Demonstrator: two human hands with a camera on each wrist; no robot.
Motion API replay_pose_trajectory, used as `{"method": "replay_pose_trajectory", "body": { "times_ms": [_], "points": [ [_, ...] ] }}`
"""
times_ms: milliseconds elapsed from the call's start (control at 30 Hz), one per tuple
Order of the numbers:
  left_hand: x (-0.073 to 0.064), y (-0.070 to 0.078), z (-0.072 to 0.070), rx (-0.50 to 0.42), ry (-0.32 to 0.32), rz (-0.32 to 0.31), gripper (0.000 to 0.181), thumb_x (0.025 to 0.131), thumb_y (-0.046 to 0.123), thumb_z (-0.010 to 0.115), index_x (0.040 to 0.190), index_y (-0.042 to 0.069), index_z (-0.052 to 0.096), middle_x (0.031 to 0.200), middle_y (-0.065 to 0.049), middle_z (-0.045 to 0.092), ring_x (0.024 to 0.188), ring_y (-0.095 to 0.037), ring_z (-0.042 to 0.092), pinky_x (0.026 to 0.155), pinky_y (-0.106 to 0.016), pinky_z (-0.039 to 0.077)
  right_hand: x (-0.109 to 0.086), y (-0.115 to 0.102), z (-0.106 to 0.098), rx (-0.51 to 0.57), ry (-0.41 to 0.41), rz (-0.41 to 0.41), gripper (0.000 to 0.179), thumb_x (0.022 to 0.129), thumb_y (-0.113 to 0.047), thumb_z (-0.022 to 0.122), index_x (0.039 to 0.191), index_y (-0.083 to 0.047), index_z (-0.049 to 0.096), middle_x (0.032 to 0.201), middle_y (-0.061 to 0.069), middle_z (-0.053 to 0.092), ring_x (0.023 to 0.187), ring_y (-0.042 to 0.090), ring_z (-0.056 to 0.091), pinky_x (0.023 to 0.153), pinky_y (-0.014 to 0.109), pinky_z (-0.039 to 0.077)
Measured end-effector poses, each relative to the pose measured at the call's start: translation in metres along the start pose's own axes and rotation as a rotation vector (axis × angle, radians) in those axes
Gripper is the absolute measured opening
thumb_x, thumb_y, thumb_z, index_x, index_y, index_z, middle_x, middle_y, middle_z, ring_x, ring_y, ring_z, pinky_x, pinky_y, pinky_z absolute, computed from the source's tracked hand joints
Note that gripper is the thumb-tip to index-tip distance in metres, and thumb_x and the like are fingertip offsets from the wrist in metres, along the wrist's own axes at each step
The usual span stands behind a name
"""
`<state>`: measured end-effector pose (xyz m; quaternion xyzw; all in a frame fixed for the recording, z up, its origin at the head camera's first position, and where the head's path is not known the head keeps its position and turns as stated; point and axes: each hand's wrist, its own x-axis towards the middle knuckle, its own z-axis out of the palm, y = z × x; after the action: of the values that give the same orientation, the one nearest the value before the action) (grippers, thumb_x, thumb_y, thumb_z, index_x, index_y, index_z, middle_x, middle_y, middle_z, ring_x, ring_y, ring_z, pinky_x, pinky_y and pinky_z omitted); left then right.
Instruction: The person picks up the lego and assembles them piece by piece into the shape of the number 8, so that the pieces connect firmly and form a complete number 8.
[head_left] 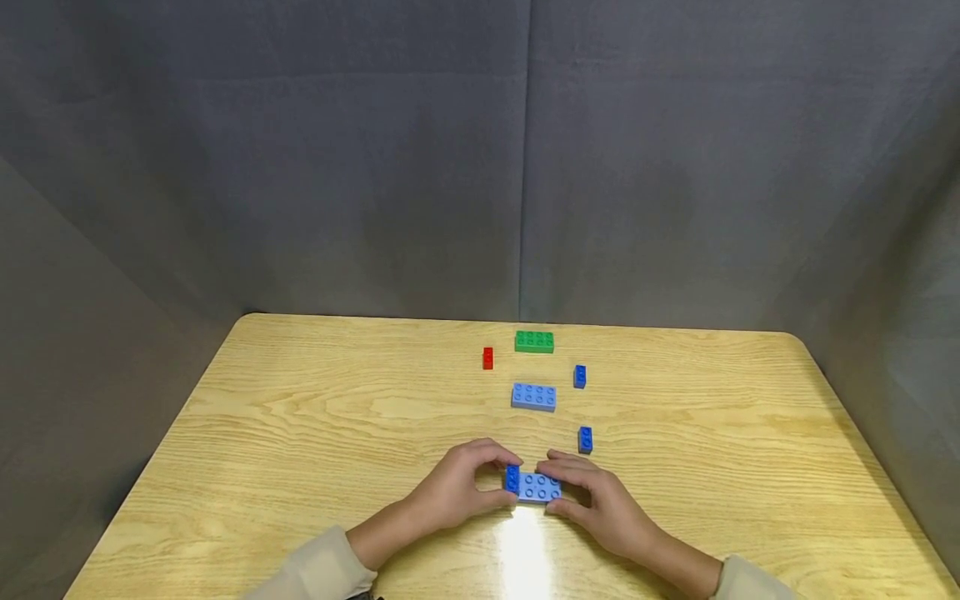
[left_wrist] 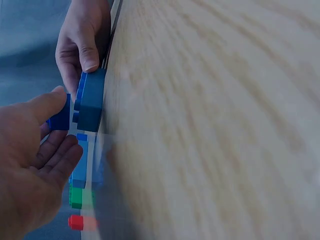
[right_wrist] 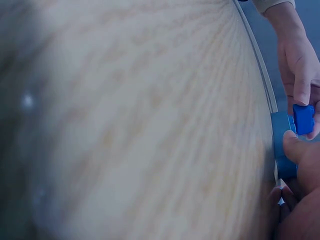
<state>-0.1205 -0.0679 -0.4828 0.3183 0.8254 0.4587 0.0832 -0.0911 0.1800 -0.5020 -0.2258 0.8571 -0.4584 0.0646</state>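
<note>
Between thumb and fingers, my left hand point(head_left: 456, 490) pinches a small dark blue toy brick point(head_left: 512, 478). It is held over the left end of a light blue eight-stud-size brick point(head_left: 537, 487), close above the studs; the left wrist view shows a narrow gap between the two. My right hand point(head_left: 603, 504) grips the right end of that light blue brick, thumb on the near side and fingers on the far side. In the right wrist view the dark blue brick point(right_wrist: 303, 119) sits near the stud side of the light blue brick point(right_wrist: 283, 135).
Beyond the hands lie a second light blue brick point(head_left: 534, 397), a green brick point(head_left: 534, 342), a small red brick point(head_left: 488, 358) and two small dark blue bricks, one farther back point(head_left: 580, 377). Grey curtains point(head_left: 375, 167) surround the wooden table point(head_left: 300, 417).
</note>
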Motion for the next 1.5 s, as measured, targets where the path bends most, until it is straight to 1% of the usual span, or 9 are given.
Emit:
{"method": "replay_pose_trajectory", "body": {
  "times_ms": [333, 600, 733, 867, 967, 1067, 1200, 1300, 1500],
  "points": [
    [0.003, -0.001, 0.005, 0.047, -0.010, 0.011, 0.038, 0.077, 0.025, 0.077, 0.111, 0.013, 0.065, 0.104, 0.010, 0.062, 0.093, -0.006, 0.059, 0.084, -0.020, 0.049, 0.000, 0.002, -0.001, 0.002, -0.005, -0.008, 0.044, 0.085, -0.030, 0.067, 0.127, -0.020, 0.059, 0.132, -0.005, 0.054, 0.130, 0.020, 0.042, 0.106, 0.046, 0.033],
    [0.005, 0.003, 0.007, 0.082, -0.022, -0.005, 0.036, 0.078, 0.025, 0.077, 0.110, 0.014, 0.066, 0.105, 0.010, 0.064, 0.094, -0.004, 0.058, 0.085, -0.021, 0.049, 0.000, 0.001, -0.001, 0.015, -0.002, -0.013, 0.044, 0.084, -0.032, 0.067, 0.127, -0.022, 0.059, 0.132, -0.005, 0.054, 0.130, 0.020, 0.042, 0.106, 0.046, 0.033],
    [0.006, 0.005, 0.008, 0.120, -0.024, -0.005, 0.035, 0.078, 0.026, 0.077, 0.110, 0.015, 0.067, 0.106, 0.010, 0.064, 0.096, -0.003, 0.058, 0.087, -0.021, 0.048, 0.000, 0.000, -0.001, 0.017, 0.011, -0.009, 0.044, 0.083, -0.029, 0.068, 0.126, -0.022, 0.060, 0.131, -0.006, 0.055, 0.129, 0.019, 0.043, 0.106, 0.046, 0.033],
    [0.007, 0.006, 0.007, 0.155, -0.026, -0.008, 0.034, 0.078, 0.026, 0.077, 0.109, 0.016, 0.067, 0.104, 0.011, 0.064, 0.093, -0.002, 0.058, 0.085, -0.020, 0.048, 0.001, 0.003, 0.000, 0.009, 0.015, 0.002, 0.044, 0.082, -0.024, 0.070, 0.125, -0.020, 0.061, 0.131, -0.004, 0.055, 0.129, 0.019, 0.043, 0.105, 0.046, 0.034],
    [0.006, 0.005, 0.007, 0.157, -0.027, -0.018, 0.033, 0.078, 0.025, 0.078, 0.108, 0.015, 0.067, 0.101, 0.012, 0.064, 0.090, -0.002, 0.058, 0.081, -0.018, 0.049, 0.002, 0.006, 0.002, 0.000, 0.013, 0.005, 0.044, 0.081, -0.019, 0.071, 0.124, -0.018, 0.061, 0.131, -0.001, 0.056, 0.128, 0.022, 0.044, 0.104, 0.047, 0.034],
    [0.005, 0.005, 0.006, 0.137, -0.033, -0.030, 0.033, 0.078, 0.024, 0.078, 0.107, 0.014, 0.067, 0.099, 0.012, 0.064, 0.088, -0.002, 0.058, 0.079, -0.018, 0.049, 0.001, 0.007, 0.003, -0.004, 0.012, 0.002, 0.044, 0.081, -0.020, 0.071, 0.124, -0.017, 0.061, 0.131, -0.001, 0.056, 0.128, 0.022, 0.044, 0.104, 0.046, 0.035],
    [0.005, 0.006, 0.004, 0.119, -0.042, -0.038, 0.033, 0.078, 0.024, 0.078, 0.107, 0.013, 0.067, 0.100, 0.011, 0.063, 0.088, -0.002, 0.059, 0.079, -0.017, 0.049, 0.001, -0.016, -0.003, 0.003, 0.011, 0.000, 0.042, 0.082, -0.014, 0.071, 0.123, -0.011, 0.062, 0.130, 0.005, 0.057, 0.127, 0.025, 0.045, 0.103, 0.047, 0.035],
    [0.006, 0.005, 0.003, 0.106, -0.043, -0.039, 0.033, 0.078, 0.022, 0.078, 0.107, 0.011, 0.066, 0.100, 0.009, 0.063, 0.087, -0.002, 0.059, 0.078, -0.016, 0.050, 0.001, -0.033, -0.008, 0.012, 0.011, -0.004, 0.041, 0.082, -0.007, 0.070, 0.122, -0.005, 0.062, 0.128, 0.012, 0.057, 0.126, 0.030, 0.046, 0.102, 0.049, 0.035],
    [0.007, 0.005, 0.004, 0.085, -0.043, -0.047, 0.034, 0.077, 0.021, 0.078, 0.107, 0.010, 0.066, 0.100, 0.008, 0.062, 0.086, -0.003, 0.059, 0.078, -0.015, 0.050, 0.001, -0.035, -0.009, 0.018, 0.007, -0.003, 0.041, 0.082, -0.007, 0.070, 0.122, -0.005, 0.061, 0.129, 0.013, 0.056, 0.126, 0.031, 0.045, 0.103, 0.050, 0.034]
  ]
}}
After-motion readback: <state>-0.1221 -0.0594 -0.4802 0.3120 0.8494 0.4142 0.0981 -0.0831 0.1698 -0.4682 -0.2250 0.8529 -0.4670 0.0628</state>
